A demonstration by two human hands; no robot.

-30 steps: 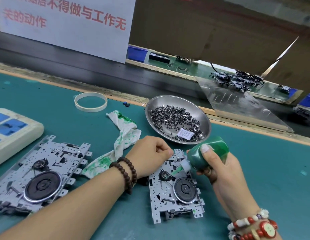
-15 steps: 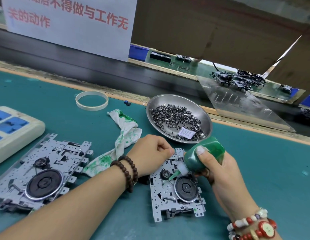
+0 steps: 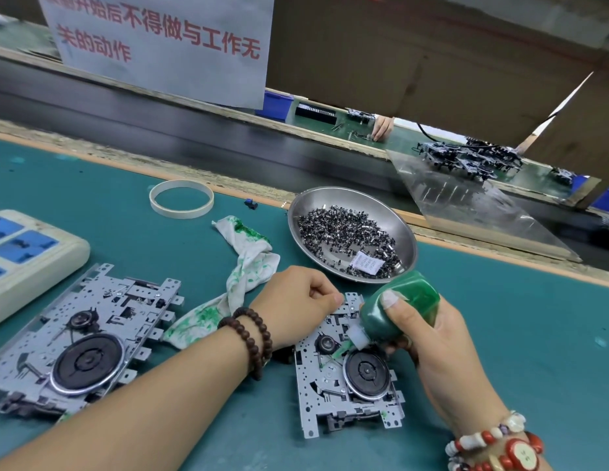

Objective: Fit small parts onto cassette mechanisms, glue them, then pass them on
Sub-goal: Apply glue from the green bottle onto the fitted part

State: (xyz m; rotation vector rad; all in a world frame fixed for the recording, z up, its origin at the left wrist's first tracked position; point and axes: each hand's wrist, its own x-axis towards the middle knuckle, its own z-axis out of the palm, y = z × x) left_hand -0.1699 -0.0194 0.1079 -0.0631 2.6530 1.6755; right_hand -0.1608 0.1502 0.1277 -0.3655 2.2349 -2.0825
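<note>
A metal cassette mechanism [image 3: 347,385] lies flat on the green mat in front of me. My right hand [image 3: 435,345] grips a green glue bottle [image 3: 398,309], tilted down to the left. Its white nozzle touches the plate between the small pulley and the large black flywheel. My left hand [image 3: 296,309] rests curled on the mechanism's upper left corner, fingertips pinched together at its top edge. What they pinch is hidden. A second mechanism [image 3: 82,345] sits to the left. A steel dish [image 3: 401,232] of small dark parts stands behind my hands.
A glue-stained white rag [image 3: 248,270] lies between the two mechanisms. A tape ring [image 3: 181,199] and a power strip [image 3: 28,253] are on the left. Beyond the mat edge runs a dark conveyor with a clear plastic sheet [image 3: 473,212], and another person's hand [image 3: 382,127] works across it.
The glue bottle's nozzle has shifted slightly down the plate, towards the flywheel. My left hand has stayed on the mechanism's corner.
</note>
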